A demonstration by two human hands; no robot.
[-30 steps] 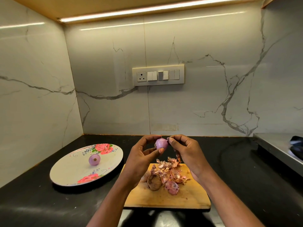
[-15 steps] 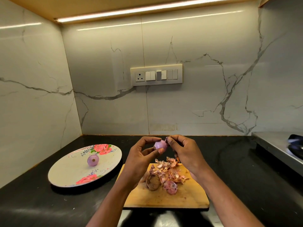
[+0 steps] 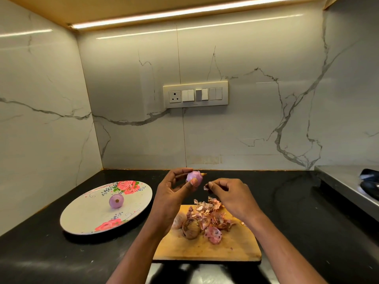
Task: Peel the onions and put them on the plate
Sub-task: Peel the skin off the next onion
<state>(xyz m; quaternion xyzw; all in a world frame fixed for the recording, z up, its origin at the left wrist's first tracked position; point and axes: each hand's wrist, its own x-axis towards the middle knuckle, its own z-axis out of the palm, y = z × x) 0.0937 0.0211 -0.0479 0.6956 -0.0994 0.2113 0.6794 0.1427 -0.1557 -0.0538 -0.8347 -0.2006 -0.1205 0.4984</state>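
My left hand [image 3: 174,191] pinches a small purple onion [image 3: 193,176] between thumb and fingers above the far end of the wooden cutting board [image 3: 207,250]. A brown tip sticks out of the onion's right side. My right hand [image 3: 229,196] is just right of it and lower, pinching a scrap of peel [image 3: 205,187]. One peeled onion [image 3: 116,201] lies on the flowered plate [image 3: 82,220] at the left. On the board lie a brown unpeeled onion [image 3: 190,228] and a heap of peels [image 3: 211,218].
The black counter [image 3: 41,257] meets marble walls at the left and back. A steel hob [image 3: 352,185] stands at the right edge. A switch panel [image 3: 195,94] is on the back wall.
My right hand has come away from the onion, down and to the right, with a scrap of peel in its fingers. My left hand still holds the onion.
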